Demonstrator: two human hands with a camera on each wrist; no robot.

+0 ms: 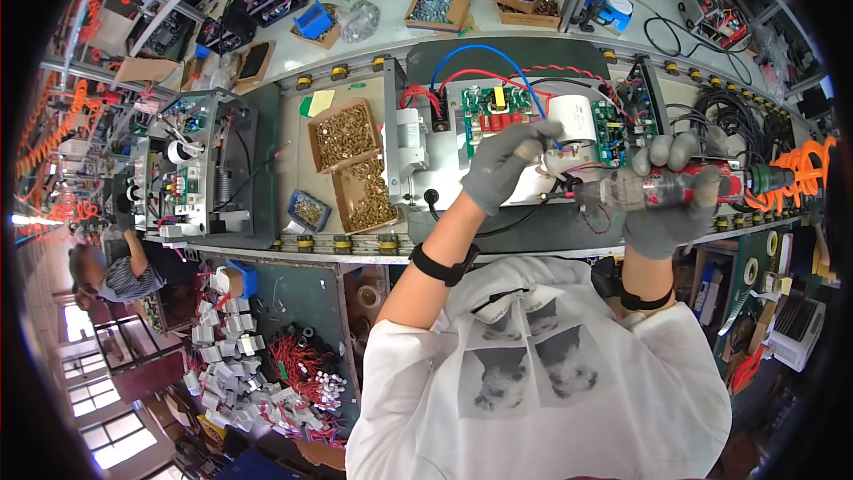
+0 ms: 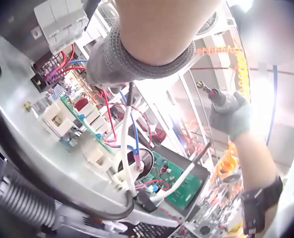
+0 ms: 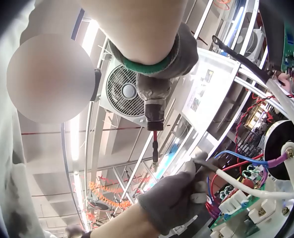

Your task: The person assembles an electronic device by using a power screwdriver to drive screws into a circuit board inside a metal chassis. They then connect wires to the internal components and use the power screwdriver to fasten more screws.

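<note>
In the head view my gloved left hand (image 1: 511,164) is beside a white cylinder (image 1: 573,120) on the open metal unit (image 1: 449,185). The right wrist view shows my left hand (image 3: 171,201) pinching the dark end of a white-sleeved cable (image 3: 243,189); a second white-sleeved cable (image 3: 285,101) stands up with a bare ring lug. My right hand (image 1: 662,213) grips a power driver (image 1: 644,188), its bit pointing left toward my left hand. That driver (image 3: 155,106) also shows with a red and black shaft. Fingers of my left hand (image 2: 104,62) are mostly hidden in the left wrist view.
Boxes of brass-coloured fasteners (image 1: 345,135) and a small blue bin (image 1: 308,211) stand left of the unit. An orange coiled hose (image 1: 800,173) runs from the driver's rear. Another open unit (image 1: 191,169) is farther left, with a person (image 1: 124,271) beside it.
</note>
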